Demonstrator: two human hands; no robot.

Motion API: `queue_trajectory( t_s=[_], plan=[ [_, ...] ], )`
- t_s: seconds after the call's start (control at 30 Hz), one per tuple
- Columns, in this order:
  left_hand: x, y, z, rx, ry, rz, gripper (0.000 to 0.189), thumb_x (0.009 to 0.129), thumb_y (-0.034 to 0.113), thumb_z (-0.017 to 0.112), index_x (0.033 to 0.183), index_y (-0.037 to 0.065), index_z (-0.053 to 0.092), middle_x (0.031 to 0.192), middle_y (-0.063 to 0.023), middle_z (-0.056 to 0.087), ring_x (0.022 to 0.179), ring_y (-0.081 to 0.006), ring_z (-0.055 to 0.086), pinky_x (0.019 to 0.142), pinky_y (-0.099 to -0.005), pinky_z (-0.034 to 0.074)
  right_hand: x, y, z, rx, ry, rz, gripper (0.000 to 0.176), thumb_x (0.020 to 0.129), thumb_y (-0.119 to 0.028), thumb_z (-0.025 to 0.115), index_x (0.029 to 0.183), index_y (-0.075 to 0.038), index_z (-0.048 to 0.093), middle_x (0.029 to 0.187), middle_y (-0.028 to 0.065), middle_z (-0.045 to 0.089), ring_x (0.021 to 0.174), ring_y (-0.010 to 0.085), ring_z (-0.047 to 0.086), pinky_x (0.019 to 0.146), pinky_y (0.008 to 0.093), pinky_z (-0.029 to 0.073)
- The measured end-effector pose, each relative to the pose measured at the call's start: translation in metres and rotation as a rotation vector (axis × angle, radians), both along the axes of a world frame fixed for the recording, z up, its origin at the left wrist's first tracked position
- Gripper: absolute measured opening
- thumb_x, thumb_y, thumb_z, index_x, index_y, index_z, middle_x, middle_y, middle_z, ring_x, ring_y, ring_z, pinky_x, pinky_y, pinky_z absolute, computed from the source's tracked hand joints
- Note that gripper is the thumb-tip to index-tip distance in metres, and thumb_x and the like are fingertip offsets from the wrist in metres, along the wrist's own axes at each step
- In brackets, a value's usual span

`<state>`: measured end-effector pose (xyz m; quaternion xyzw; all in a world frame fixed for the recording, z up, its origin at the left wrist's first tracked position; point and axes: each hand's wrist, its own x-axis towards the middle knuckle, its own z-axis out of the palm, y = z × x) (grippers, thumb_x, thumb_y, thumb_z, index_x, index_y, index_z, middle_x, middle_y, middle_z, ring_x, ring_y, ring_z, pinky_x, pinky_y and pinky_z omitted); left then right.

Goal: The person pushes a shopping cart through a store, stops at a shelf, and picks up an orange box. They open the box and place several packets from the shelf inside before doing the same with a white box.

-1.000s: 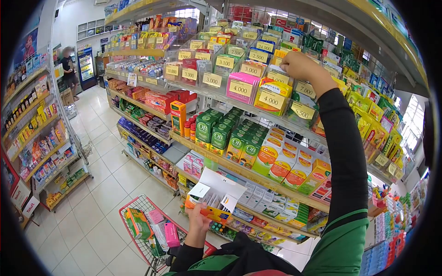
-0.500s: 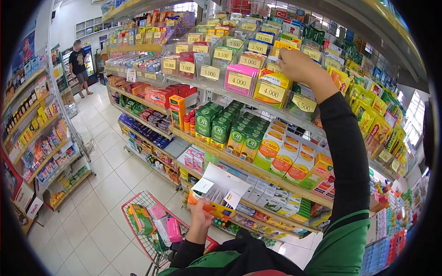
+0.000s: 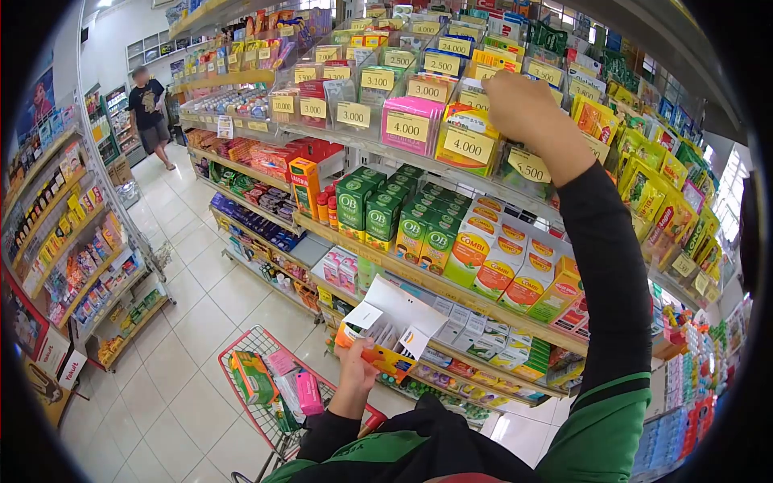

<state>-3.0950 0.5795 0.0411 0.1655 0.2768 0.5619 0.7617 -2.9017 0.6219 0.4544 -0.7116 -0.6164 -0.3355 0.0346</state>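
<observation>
My left hand (image 3: 354,370) grips an open orange carton (image 3: 391,361) low in front of the shelves. Its white flaps stand up, and small packets show inside. Up at the top shelf, my right hand (image 3: 525,111) is curled over the clear bins, beside yellow packs (image 3: 493,63). Its fingertips are hidden, so I cannot make out what they hold. Just left of that hand is a red-and-yellow pack (image 3: 465,154) behind a 4.000 price tag, and next to it a bin of pink packs (image 3: 408,129).
Green OB boxes (image 3: 352,201) and white-orange Combi boxes (image 3: 467,251) line the shelf below. A red-rimmed shopping cart (image 3: 233,362) with goods stands at my lower left. Another shelf rack (image 3: 68,233) lies across the tiled aisle, where a person (image 3: 149,113) walks.
My view has shifted slightly. The right hand has turned and lowered a little at the bins. The left hand still holds the carton. The person in the aisle has come nearer.
</observation>
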Motion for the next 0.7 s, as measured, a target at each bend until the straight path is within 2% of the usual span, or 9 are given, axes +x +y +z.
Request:
queue_trajectory(
  t_s=[0.03,0.1,0.37,0.43,0.5,0.57,0.6,0.67,0.7],
  plan=[
    [-0.001,-0.001,0.003,-0.002,0.006,0.004,0.048,0.068,0.003,0.049,0.115,0.006,0.039,0.108,-0.0121,0.048,0.104,-0.032,0.05,0.087,-0.0529,0.042,0.002,0.002,0.002,-0.005,0.053,-0.002,0.025,0.072,-0.006,0.048,0.094,-0.001,0.059,0.097,0.0171,0.059,0.09,0.031,0.057,0.076,0.0426,0.046],
    [-0.003,-0.003,0.011,0.008,-0.095,-0.045,0.047,0.067,0.002,0.058,0.108,0.006,0.036,0.099,-0.0094,0.047,0.091,-0.0238,0.051,0.076,-0.0401,0.048,0.003,0.003,0.004,-0.004,0.069,0.009,0.026,0.073,-0.007,0.048,0.096,-0.002,0.059,0.098,0.0171,0.059,0.091,0.0309,0.057,0.077,0.0432,0.045],
    [-0.011,-0.004,0.015,0.028,-0.068,-0.077,0.052,0.067,0.003,0.056,0.112,0.01,0.032,0.102,-0.0083,0.044,0.095,-0.0244,0.049,0.079,-0.044,0.046,-0.003,-0.01,-0.004,0.009,0.016,0.004,0.031,0.074,-0.005,0.045,0.102,-0.003,0.058,0.097,0.0197,0.059,0.09,0.0324,0.057,0.079,0.0404,0.045],
    [-0.008,-0.003,0.015,0.009,-0.025,0.009,0.05,0.068,0.005,0.05,0.116,0.004,0.039,0.113,-0.014,0.049,0.105,-0.0333,0.05,0.088,-0.0515,0.042,0.001,-0.021,-0.016,0.289,0.107,0.345,0.029,0.076,-0.003,0.043,0.101,-0.001,0.056,0.097,0.0193,0.058,0.087,0.0321,0.058,0.079,0.0394,0.045],
    [-0.004,-0.005,0.027,-0.048,0.004,0.023,0.05,0.068,0.005,0.05,0.117,0.004,0.039,0.113,-0.0137,0.049,0.105,-0.033,0.05,0.088,-0.0512,0.042,-0.015,-0.043,-0.036,0.486,0.11,0.632,0.026,0.077,-0.001,0.042,0.099,0.0,0.054,0.094,0.0179,0.059,0.085,0.0313,0.058,0.078,0.037,0.046],
    [-0.001,-0.009,0.032,-0.108,0.041,0.031,0.051,0.067,0.006,0.05,0.117,0.005,0.039,0.113,-0.0135,0.05,0.105,-0.0328,0.051,0.088,-0.0509,0.042,-0.049,-0.077,-0.076,0.207,0.517,0.582,0.022,0.076,-0.001,0.046,0.095,-0.001,0.055,0.086,0.0141,0.059,0.08,0.0295,0.058,0.072,0.0356,0.047],
    [0.0,-0.009,0.033,-0.078,0.025,0.008,0.052,0.067,0.006,0.051,0.117,0.005,0.039,0.113,-0.0133,0.05,0.105,-0.0324,0.051,0.088,-0.0501,0.042,-0.058,-0.084,-0.108,0.194,0.357,0.751,0.018,0.073,-0.001,0.05,0.09,-0.002,0.057,0.078,0.0121,0.057,0.072,0.0288,0.057,0.066,0.036,0.046],
    [0.004,-0.007,0.033,-0.045,0.008,-0.017,0.053,0.066,0.006,0.051,0.117,0.006,0.039,0.112,-0.013,0.05,0.105,-0.0319,0.05,0.088,-0.0492,0.042,-0.066,-0.097,-0.175,-0.285,0.499,0.731,0.015,0.071,-0.006,0.055,0.086,-0.002,0.059,0.074,0.0126,0.056,0.07,0.0301,0.056,0.064,0.0383,0.045],
    [0.005,-0.006,0.03,0.045,-0.011,-0.025,0.055,0.065,0.007,0.051,0.118,0.006,0.037,0.113,-0.0131,0.049,0.105,-0.0316,0.05,0.088,-0.0484,0.042,-0.065,-0.097,-0.206,-0.385,0.548,0.661,0.016,0.071,-0.009,0.057,0.086,-0.002,0.059,0.075,0.0129,0.056,0.074,0.03,0.056,0.066,0.0384,0.045]
  ],
)
